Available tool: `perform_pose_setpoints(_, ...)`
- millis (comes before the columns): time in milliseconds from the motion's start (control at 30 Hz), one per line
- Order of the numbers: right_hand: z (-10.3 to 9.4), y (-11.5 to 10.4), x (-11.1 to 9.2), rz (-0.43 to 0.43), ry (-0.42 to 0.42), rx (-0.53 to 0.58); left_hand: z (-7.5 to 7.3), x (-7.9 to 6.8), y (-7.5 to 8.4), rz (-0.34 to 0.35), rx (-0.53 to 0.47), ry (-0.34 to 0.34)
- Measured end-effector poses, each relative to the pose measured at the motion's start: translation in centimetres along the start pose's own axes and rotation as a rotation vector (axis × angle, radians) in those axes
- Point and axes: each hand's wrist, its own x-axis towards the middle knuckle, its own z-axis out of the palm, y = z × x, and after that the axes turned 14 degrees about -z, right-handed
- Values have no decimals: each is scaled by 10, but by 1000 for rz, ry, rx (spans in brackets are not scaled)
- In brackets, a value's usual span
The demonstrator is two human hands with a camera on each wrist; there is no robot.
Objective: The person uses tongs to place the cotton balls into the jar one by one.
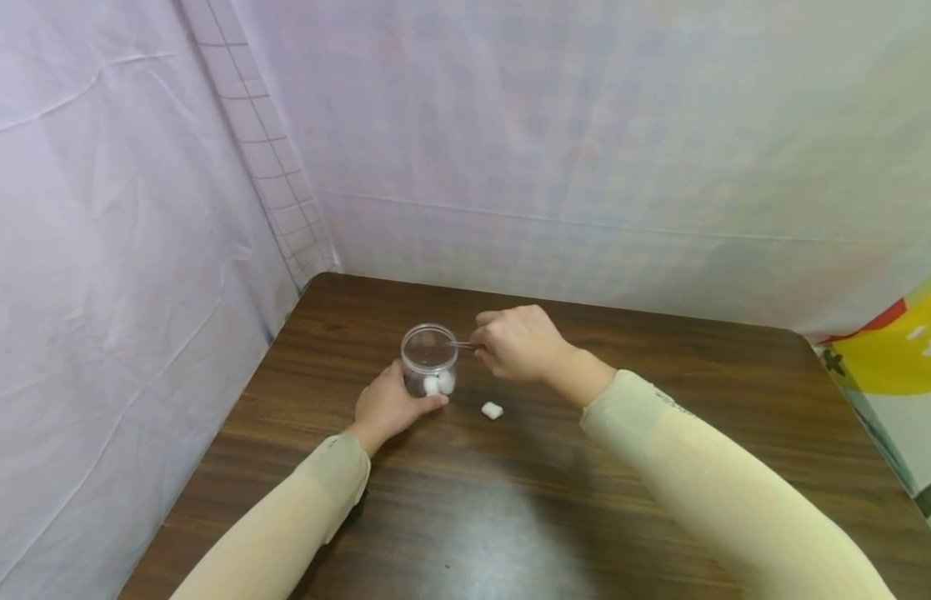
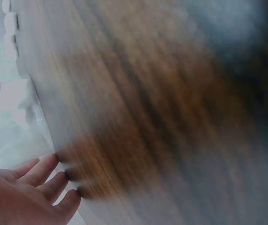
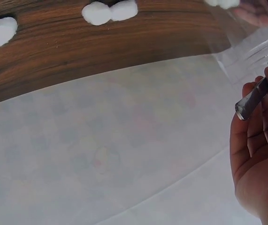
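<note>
A clear jar (image 1: 429, 367) stands on the table with white cotton balls (image 1: 438, 383) at its bottom. My left hand (image 1: 390, 406) grips the jar from its left side, thumb across the front. In the left wrist view that hand's fingers (image 2: 44, 171) show at the lower left, the scene beyond blurred. My right hand (image 1: 519, 343) pinches metal tweezers (image 3: 253, 99) between thumb and fingers. The tweezers' tips reach over the jar's rim in the head view. One cotton ball (image 1: 492, 410) lies on the table just right of the jar.
In the right wrist view a single cotton ball (image 3: 2, 31) and a touching pair of cotton balls (image 3: 109, 11) lie on the wood. The brown table (image 1: 450, 500) meets white cloth hangings (image 1: 548, 150) at its back and left. A yellow patterned cloth (image 1: 878, 358) hangs at the right.
</note>
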Motion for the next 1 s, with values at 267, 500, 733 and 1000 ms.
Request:
perform_pose_setpoints(267,-6,7,-26,61,58,4,0,1,-2,7,10,3)
perform_pose_setpoints(500,14,9,-72,140,0,63,-1,2,-3,12,7,2)
perform_pose_setpoints(733,46,-8,-97,131,-77,100,1,3,-4,10,9,5)
perform_pose_setpoints(1000,56,-18,-98,101,-87,92,1,2,-2,11,1,0)
